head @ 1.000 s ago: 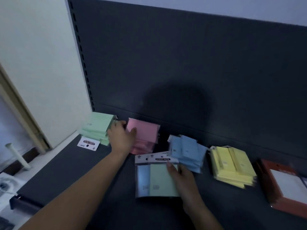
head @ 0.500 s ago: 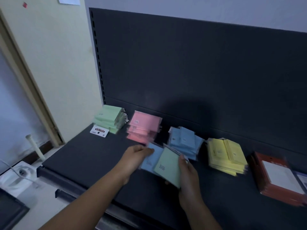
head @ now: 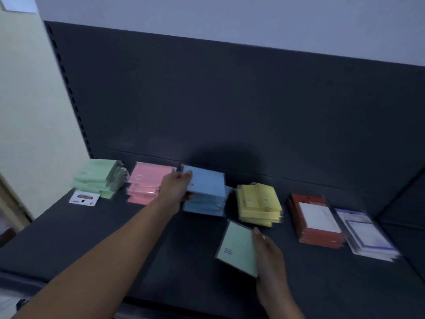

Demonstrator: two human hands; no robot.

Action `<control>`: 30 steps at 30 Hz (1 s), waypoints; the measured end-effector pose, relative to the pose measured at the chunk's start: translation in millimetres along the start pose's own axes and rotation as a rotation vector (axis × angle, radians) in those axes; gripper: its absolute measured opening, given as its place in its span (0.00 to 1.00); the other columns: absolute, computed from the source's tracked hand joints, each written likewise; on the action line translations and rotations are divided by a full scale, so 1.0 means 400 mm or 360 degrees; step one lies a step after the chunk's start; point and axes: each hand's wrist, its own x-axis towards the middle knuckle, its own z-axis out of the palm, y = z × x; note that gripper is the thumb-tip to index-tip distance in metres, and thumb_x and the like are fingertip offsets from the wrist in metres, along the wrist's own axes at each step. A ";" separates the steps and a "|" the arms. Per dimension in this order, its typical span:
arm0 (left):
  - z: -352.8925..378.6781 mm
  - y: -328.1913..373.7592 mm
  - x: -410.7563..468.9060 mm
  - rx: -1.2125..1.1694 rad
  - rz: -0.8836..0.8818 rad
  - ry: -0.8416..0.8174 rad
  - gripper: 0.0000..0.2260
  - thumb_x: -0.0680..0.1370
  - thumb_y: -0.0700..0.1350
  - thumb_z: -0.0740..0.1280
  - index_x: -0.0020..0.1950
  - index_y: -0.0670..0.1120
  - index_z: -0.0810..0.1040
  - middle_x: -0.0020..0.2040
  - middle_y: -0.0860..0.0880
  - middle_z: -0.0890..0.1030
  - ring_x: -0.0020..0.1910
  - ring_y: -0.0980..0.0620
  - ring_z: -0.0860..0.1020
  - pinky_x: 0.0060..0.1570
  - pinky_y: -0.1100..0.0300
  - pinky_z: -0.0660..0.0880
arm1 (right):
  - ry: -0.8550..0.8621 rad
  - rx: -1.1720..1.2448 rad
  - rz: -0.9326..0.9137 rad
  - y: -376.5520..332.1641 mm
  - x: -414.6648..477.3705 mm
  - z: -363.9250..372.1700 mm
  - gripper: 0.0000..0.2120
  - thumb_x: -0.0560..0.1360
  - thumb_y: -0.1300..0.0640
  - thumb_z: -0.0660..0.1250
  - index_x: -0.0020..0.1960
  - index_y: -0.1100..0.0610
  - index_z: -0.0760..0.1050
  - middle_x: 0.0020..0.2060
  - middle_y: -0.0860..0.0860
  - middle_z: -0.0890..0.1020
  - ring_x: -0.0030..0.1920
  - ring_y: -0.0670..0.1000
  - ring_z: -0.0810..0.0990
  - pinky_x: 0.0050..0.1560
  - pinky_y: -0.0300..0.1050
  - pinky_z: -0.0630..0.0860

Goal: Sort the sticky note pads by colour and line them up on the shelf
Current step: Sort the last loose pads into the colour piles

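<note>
Along the back of the dark shelf (head: 69, 238) stand piles of sticky note pads: green (head: 99, 178), pink (head: 147, 183), blue (head: 204, 206) and yellow (head: 259, 203). My left hand (head: 177, 187) grips a blue pad (head: 207, 183) by its left edge, right on top of the blue pile. My right hand (head: 269, 252) holds a green pad (head: 239, 247), tilted, above the shelf in front of the yellow pile.
A white label card (head: 84, 198) lies in front of the green pile. Red-backed packs (head: 315, 217) and white packs with blue borders (head: 365, 236) lie at the right. The dark back panel (head: 230, 111) rises behind; a cream wall (head: 30, 111) stands at the left.
My left hand took the blue pad from the pair in front and carried it back onto the blue pile. My right hand keeps the green pad and has drifted right.
</note>
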 end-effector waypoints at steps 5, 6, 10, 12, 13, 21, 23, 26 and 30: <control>0.057 -0.044 0.069 0.0345 0.0000 -0.0066 0.06 0.77 0.40 0.66 0.41 0.40 0.74 0.41 0.39 0.76 0.26 0.51 0.74 0.20 0.65 0.71 | 0.0067 0.0065 -0.0022 -0.013 0.002 -0.046 0.10 0.77 0.52 0.64 0.41 0.58 0.76 0.30 0.51 0.83 0.30 0.48 0.81 0.28 0.39 0.74; 0.058 -0.049 0.073 0.0468 0.0044 -0.0047 0.05 0.75 0.39 0.68 0.45 0.38 0.75 0.43 0.38 0.77 0.26 0.50 0.76 0.22 0.64 0.73 | 0.0070 0.0069 -0.0019 -0.014 0.003 -0.048 0.10 0.77 0.53 0.64 0.42 0.58 0.76 0.30 0.51 0.83 0.30 0.48 0.81 0.27 0.38 0.74; 0.042 -0.059 0.079 0.0805 0.0242 0.0047 0.20 0.71 0.42 0.73 0.59 0.35 0.73 0.52 0.38 0.79 0.50 0.40 0.80 0.51 0.52 0.76 | 0.0003 0.0031 0.0035 -0.013 0.008 -0.036 0.06 0.77 0.57 0.63 0.46 0.58 0.76 0.31 0.51 0.83 0.30 0.49 0.81 0.24 0.40 0.72; 0.030 -0.059 0.073 0.0931 0.0374 0.0071 0.19 0.71 0.43 0.72 0.58 0.37 0.73 0.51 0.39 0.80 0.51 0.42 0.78 0.50 0.57 0.71 | -0.0038 0.0008 0.0042 -0.011 0.008 -0.024 0.04 0.77 0.60 0.62 0.47 0.58 0.75 0.31 0.51 0.83 0.30 0.49 0.82 0.23 0.41 0.72; 0.024 -0.058 0.070 0.0978 0.0429 0.0071 0.18 0.71 0.43 0.72 0.57 0.37 0.74 0.49 0.40 0.80 0.50 0.43 0.77 0.47 0.58 0.69 | -0.0057 0.0003 0.0041 -0.012 0.007 -0.017 0.03 0.77 0.61 0.62 0.48 0.58 0.75 0.32 0.51 0.83 0.30 0.49 0.82 0.23 0.41 0.73; -0.052 -0.038 -0.025 0.0822 0.0698 0.0307 0.05 0.73 0.43 0.69 0.41 0.46 0.73 0.38 0.50 0.77 0.37 0.52 0.73 0.39 0.61 0.67 | -0.0211 -0.0017 -0.0050 -0.014 -0.009 0.045 0.08 0.75 0.62 0.62 0.52 0.56 0.76 0.40 0.52 0.83 0.38 0.52 0.82 0.25 0.42 0.73; -0.074 -0.046 -0.077 0.0793 0.0560 0.0196 0.09 0.74 0.47 0.68 0.34 0.48 0.73 0.31 0.53 0.76 0.31 0.56 0.72 0.32 0.64 0.66 | -0.0294 -0.0015 -0.0073 -0.007 -0.017 0.074 0.08 0.75 0.62 0.62 0.52 0.54 0.76 0.42 0.52 0.83 0.41 0.53 0.82 0.26 0.42 0.73; -0.114 -0.050 -0.154 0.0555 -0.0014 -0.0273 0.13 0.74 0.54 0.68 0.37 0.45 0.78 0.29 0.51 0.77 0.25 0.57 0.71 0.25 0.65 0.64 | -0.0451 0.0006 -0.0094 -0.004 -0.031 0.134 0.08 0.76 0.62 0.62 0.54 0.56 0.75 0.45 0.54 0.82 0.40 0.52 0.82 0.26 0.42 0.73; -0.211 -0.048 -0.202 0.0387 -0.0114 -0.0535 0.10 0.76 0.47 0.67 0.51 0.41 0.81 0.38 0.51 0.81 0.33 0.59 0.76 0.30 0.69 0.69 | -0.0618 0.0026 -0.0068 0.004 -0.056 0.234 0.06 0.77 0.60 0.63 0.54 0.57 0.74 0.46 0.55 0.82 0.38 0.49 0.81 0.27 0.41 0.74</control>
